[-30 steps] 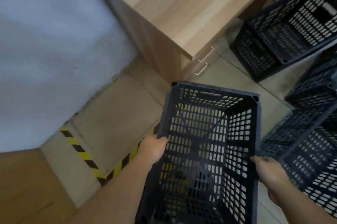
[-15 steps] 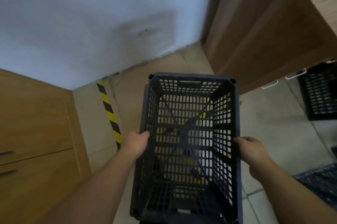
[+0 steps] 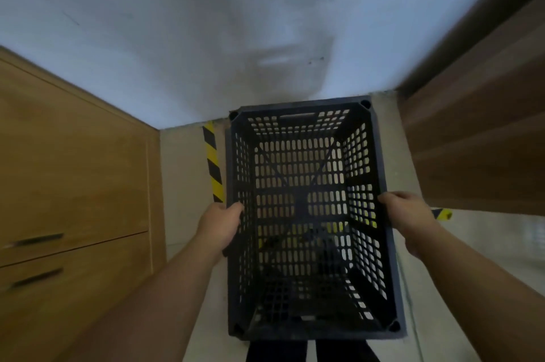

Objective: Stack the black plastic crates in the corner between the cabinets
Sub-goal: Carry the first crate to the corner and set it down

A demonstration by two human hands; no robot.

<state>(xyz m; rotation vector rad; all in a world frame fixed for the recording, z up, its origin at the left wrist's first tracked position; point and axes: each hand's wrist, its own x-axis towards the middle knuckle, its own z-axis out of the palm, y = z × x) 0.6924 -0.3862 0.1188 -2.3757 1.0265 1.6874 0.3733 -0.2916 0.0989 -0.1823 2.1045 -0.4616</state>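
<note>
I hold one black plastic crate (image 3: 306, 214) with perforated walls, open side up, in the gap between the two wooden cabinets. My left hand (image 3: 219, 224) grips its left long rim and my right hand (image 3: 408, 215) grips its right long rim. The crate's far end lies close to the wall. The floor shows through its slotted bottom. I cannot tell whether the crate rests on the floor or hangs above it. No other crate is in view.
A wooden cabinet (image 3: 73, 184) with two drawer handles stands on the left. A darker wooden cabinet side (image 3: 483, 137) rises on the right. A grey wall (image 3: 206, 22) closes the back. Yellow-black hazard tape (image 3: 213, 164) runs along the tiled floor beside the crate.
The view has swung from the other crates on the right toward the corner. The crate has moved forward with both hands, its far end now near the wall.
</note>
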